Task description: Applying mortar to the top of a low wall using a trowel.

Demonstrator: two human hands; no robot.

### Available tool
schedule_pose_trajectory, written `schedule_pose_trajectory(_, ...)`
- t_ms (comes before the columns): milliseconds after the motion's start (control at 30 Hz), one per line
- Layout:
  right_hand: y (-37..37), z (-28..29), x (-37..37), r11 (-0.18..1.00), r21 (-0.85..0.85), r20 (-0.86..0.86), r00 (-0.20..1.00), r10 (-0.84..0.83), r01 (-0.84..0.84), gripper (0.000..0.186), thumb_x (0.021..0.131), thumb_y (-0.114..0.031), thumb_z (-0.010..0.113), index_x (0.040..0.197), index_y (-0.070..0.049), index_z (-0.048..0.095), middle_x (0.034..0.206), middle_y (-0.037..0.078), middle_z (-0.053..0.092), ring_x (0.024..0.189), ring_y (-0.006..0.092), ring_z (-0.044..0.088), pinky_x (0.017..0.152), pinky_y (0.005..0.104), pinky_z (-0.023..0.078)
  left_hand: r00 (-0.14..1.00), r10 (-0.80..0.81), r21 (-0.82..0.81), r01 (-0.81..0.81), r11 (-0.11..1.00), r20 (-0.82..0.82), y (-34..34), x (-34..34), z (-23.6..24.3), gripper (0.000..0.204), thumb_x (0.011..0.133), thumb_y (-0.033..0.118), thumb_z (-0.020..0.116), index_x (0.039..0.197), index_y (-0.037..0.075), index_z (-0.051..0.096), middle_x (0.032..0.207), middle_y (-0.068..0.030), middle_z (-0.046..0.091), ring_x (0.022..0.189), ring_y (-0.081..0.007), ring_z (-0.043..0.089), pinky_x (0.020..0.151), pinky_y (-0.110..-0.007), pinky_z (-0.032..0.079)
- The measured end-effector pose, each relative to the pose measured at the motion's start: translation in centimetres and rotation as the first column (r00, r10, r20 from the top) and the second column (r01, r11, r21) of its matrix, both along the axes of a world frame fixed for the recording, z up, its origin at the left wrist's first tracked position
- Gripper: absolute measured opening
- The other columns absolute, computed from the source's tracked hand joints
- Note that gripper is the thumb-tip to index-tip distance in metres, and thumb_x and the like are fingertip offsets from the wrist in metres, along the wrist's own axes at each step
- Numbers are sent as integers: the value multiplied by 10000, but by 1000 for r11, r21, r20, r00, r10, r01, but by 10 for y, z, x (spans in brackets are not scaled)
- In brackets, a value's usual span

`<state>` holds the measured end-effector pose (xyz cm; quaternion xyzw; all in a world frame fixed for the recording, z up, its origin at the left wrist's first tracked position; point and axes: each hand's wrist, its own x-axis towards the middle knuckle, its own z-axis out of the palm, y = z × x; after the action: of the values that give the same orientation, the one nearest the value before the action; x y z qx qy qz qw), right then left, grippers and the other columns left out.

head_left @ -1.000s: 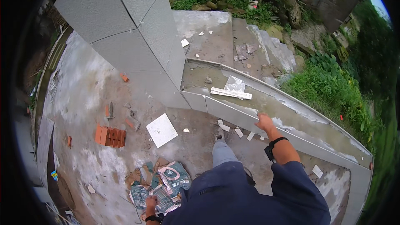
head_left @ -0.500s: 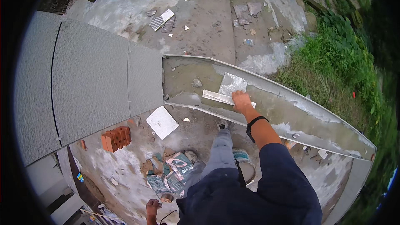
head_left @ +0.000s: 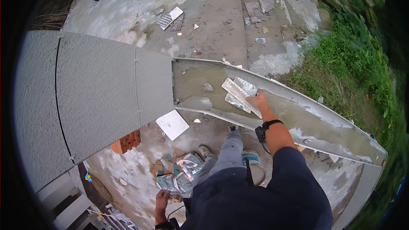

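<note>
Worn on the head, looking steeply down through fisheye.
Faces forward over the dark shirt, close below, toward the trough-topped wall, farther off.

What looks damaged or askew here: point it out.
The white strip slants across the square tile by the right hand, out of line with the trough. Beyond the trough, broken slabs lie scattered on the concrete, jagged rather than whole.
</note>
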<state>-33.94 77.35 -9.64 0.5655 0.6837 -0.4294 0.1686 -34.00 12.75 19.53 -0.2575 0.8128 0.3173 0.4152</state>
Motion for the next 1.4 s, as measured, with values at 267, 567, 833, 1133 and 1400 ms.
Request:
schedule_pose_trajectory(267, -36, -39, -6, 946, -324, -400, 904, -153, 17, 426, 739, -108, 757, 1113, 44, 621, 1002, 108, 687, 849, 178, 644, 768, 331, 511, 996, 87, 32, -87, 996, 0, -23, 30, 5, 169, 941, 160, 589, 916, -7, 606, 798, -62, 658, 677, -130, 619, 651, -270, 524)
schedule_pose_trajectory(567, -49, 37, -4, 929, -361, -493, 863, -111, -86, 412, 770, -125, 733, 1140, 12, 614, 1010, 86, 679, 870, 180, 631, 808, 333, 499, 999, 29, 41, -31, 999, 31, -67, 38, -20, 153, 925, 147, 568, 922, -5, 590, 747, -68, 644, 649, -140, 617, 607, -277, 520)
schedule_pose_trajectory(833, -123, 83, -6, 855, -427, -462, 884, 73, -294, 461, 774, -122, 727, 1187, 17, 575, 1044, 86, 661, 927, 182, 616, 842, 317, 487, 999, 51, 142, -52, 988, 10, -149, 62, -77, 181, 931, 188, 605, 916, 7, 601, 779, -47, 649, 682, -120, 603, 618, -271, 494)
schedule_pose_trajectory(1133, -363, 15, 14, 806, -434, -255, 913, 317, -402, 454, 748, -132, 746, 1147, 22, 595, 1061, 132, 656, 970, 221, 625, 851, 374, 493, 985, 156, 204, -138, 969, -74, -278, 139, -115, 233, 929, 218, 593, 924, -15, 606, 765, -49, 627, 692, -109, 583, 633, -287, 477)
schedule_pose_trajectory(1400, -587, -117, -5, 663, -539, -197, 843, 500, -519, 403, 767, -93, 723, 1139, 9, 607, 1015, 101, 676, 886, 208, 644, 798, 345, 505, 695, 698, 138, -719, 681, 173, -346, 368, -186, 159, 906, 129, 572, 921, -27, 598, 809, -114, 655, 714, -203, 665, 637, -311, 553)
